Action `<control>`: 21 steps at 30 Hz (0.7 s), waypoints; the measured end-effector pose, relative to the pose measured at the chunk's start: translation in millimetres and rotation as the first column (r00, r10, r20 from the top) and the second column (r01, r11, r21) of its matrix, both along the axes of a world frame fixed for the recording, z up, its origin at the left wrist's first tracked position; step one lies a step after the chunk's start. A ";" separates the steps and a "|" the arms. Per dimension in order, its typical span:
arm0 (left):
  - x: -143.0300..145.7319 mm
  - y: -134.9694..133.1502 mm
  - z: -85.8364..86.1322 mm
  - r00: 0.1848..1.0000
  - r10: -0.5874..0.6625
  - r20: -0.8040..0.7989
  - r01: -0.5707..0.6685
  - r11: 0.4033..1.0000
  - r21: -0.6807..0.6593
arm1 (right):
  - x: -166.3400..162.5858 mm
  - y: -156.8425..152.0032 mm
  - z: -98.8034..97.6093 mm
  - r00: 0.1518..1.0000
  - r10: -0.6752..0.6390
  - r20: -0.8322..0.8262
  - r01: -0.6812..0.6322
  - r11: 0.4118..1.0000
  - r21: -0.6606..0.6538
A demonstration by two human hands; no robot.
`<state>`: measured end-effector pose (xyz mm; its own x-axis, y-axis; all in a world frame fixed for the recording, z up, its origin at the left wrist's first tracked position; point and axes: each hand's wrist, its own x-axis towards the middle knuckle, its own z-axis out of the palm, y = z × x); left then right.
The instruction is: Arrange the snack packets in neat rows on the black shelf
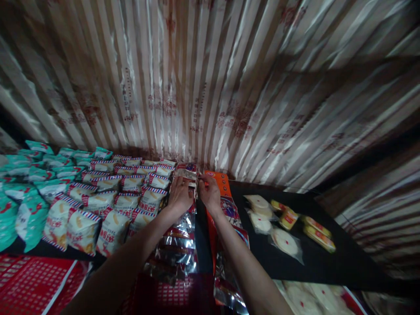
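My left hand [180,194] and my right hand [209,192] meet at the back of a black shelf [328,262], close to the wall. Both are closed in a pinch on the edge of a shiny foil snack packet [187,171] standing at the far end of a row. Below the left hand runs a line of silver and dark red foil packets [177,245]. Under the right wrist lies a row of orange packets [225,192].
White packets with red and blue striped edges [108,205] fill the shelf to the left, with teal packets [22,201] beyond them. Clear-wrapped round white cakes [284,240] and small yellow packets [318,234] lie at right. A striped printed sheet [210,78] covers the wall. Red crates [29,280] sit below.
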<state>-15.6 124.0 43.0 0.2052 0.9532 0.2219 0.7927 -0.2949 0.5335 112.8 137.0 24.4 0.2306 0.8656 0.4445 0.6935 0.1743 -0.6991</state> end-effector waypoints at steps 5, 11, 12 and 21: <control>11.5 -42.0 13.1 0.991 -0.104 0.085 0.101 0.994 0.031 | 42.5 -69.8 -8.6 0.986 -0.148 -0.081 0.142 0.987 -0.077; 49.9 -128.1 5.7 0.919 -0.333 0.210 0.364 0.922 -0.134 | 84.5 -155.9 -22.8 0.952 -0.300 0.063 0.306 0.933 -0.190; 55.6 -141.6 0.5 0.922 -0.335 0.191 0.371 0.908 -0.197 | 87.9 -167.2 -25.2 0.939 -0.327 0.109 0.344 0.913 -0.221; 66.9 -201.2 -44.1 0.947 -0.322 -0.004 0.295 0.871 -0.393 | 81.1 -219.1 -45.9 0.909 -0.280 0.309 0.397 0.808 -0.435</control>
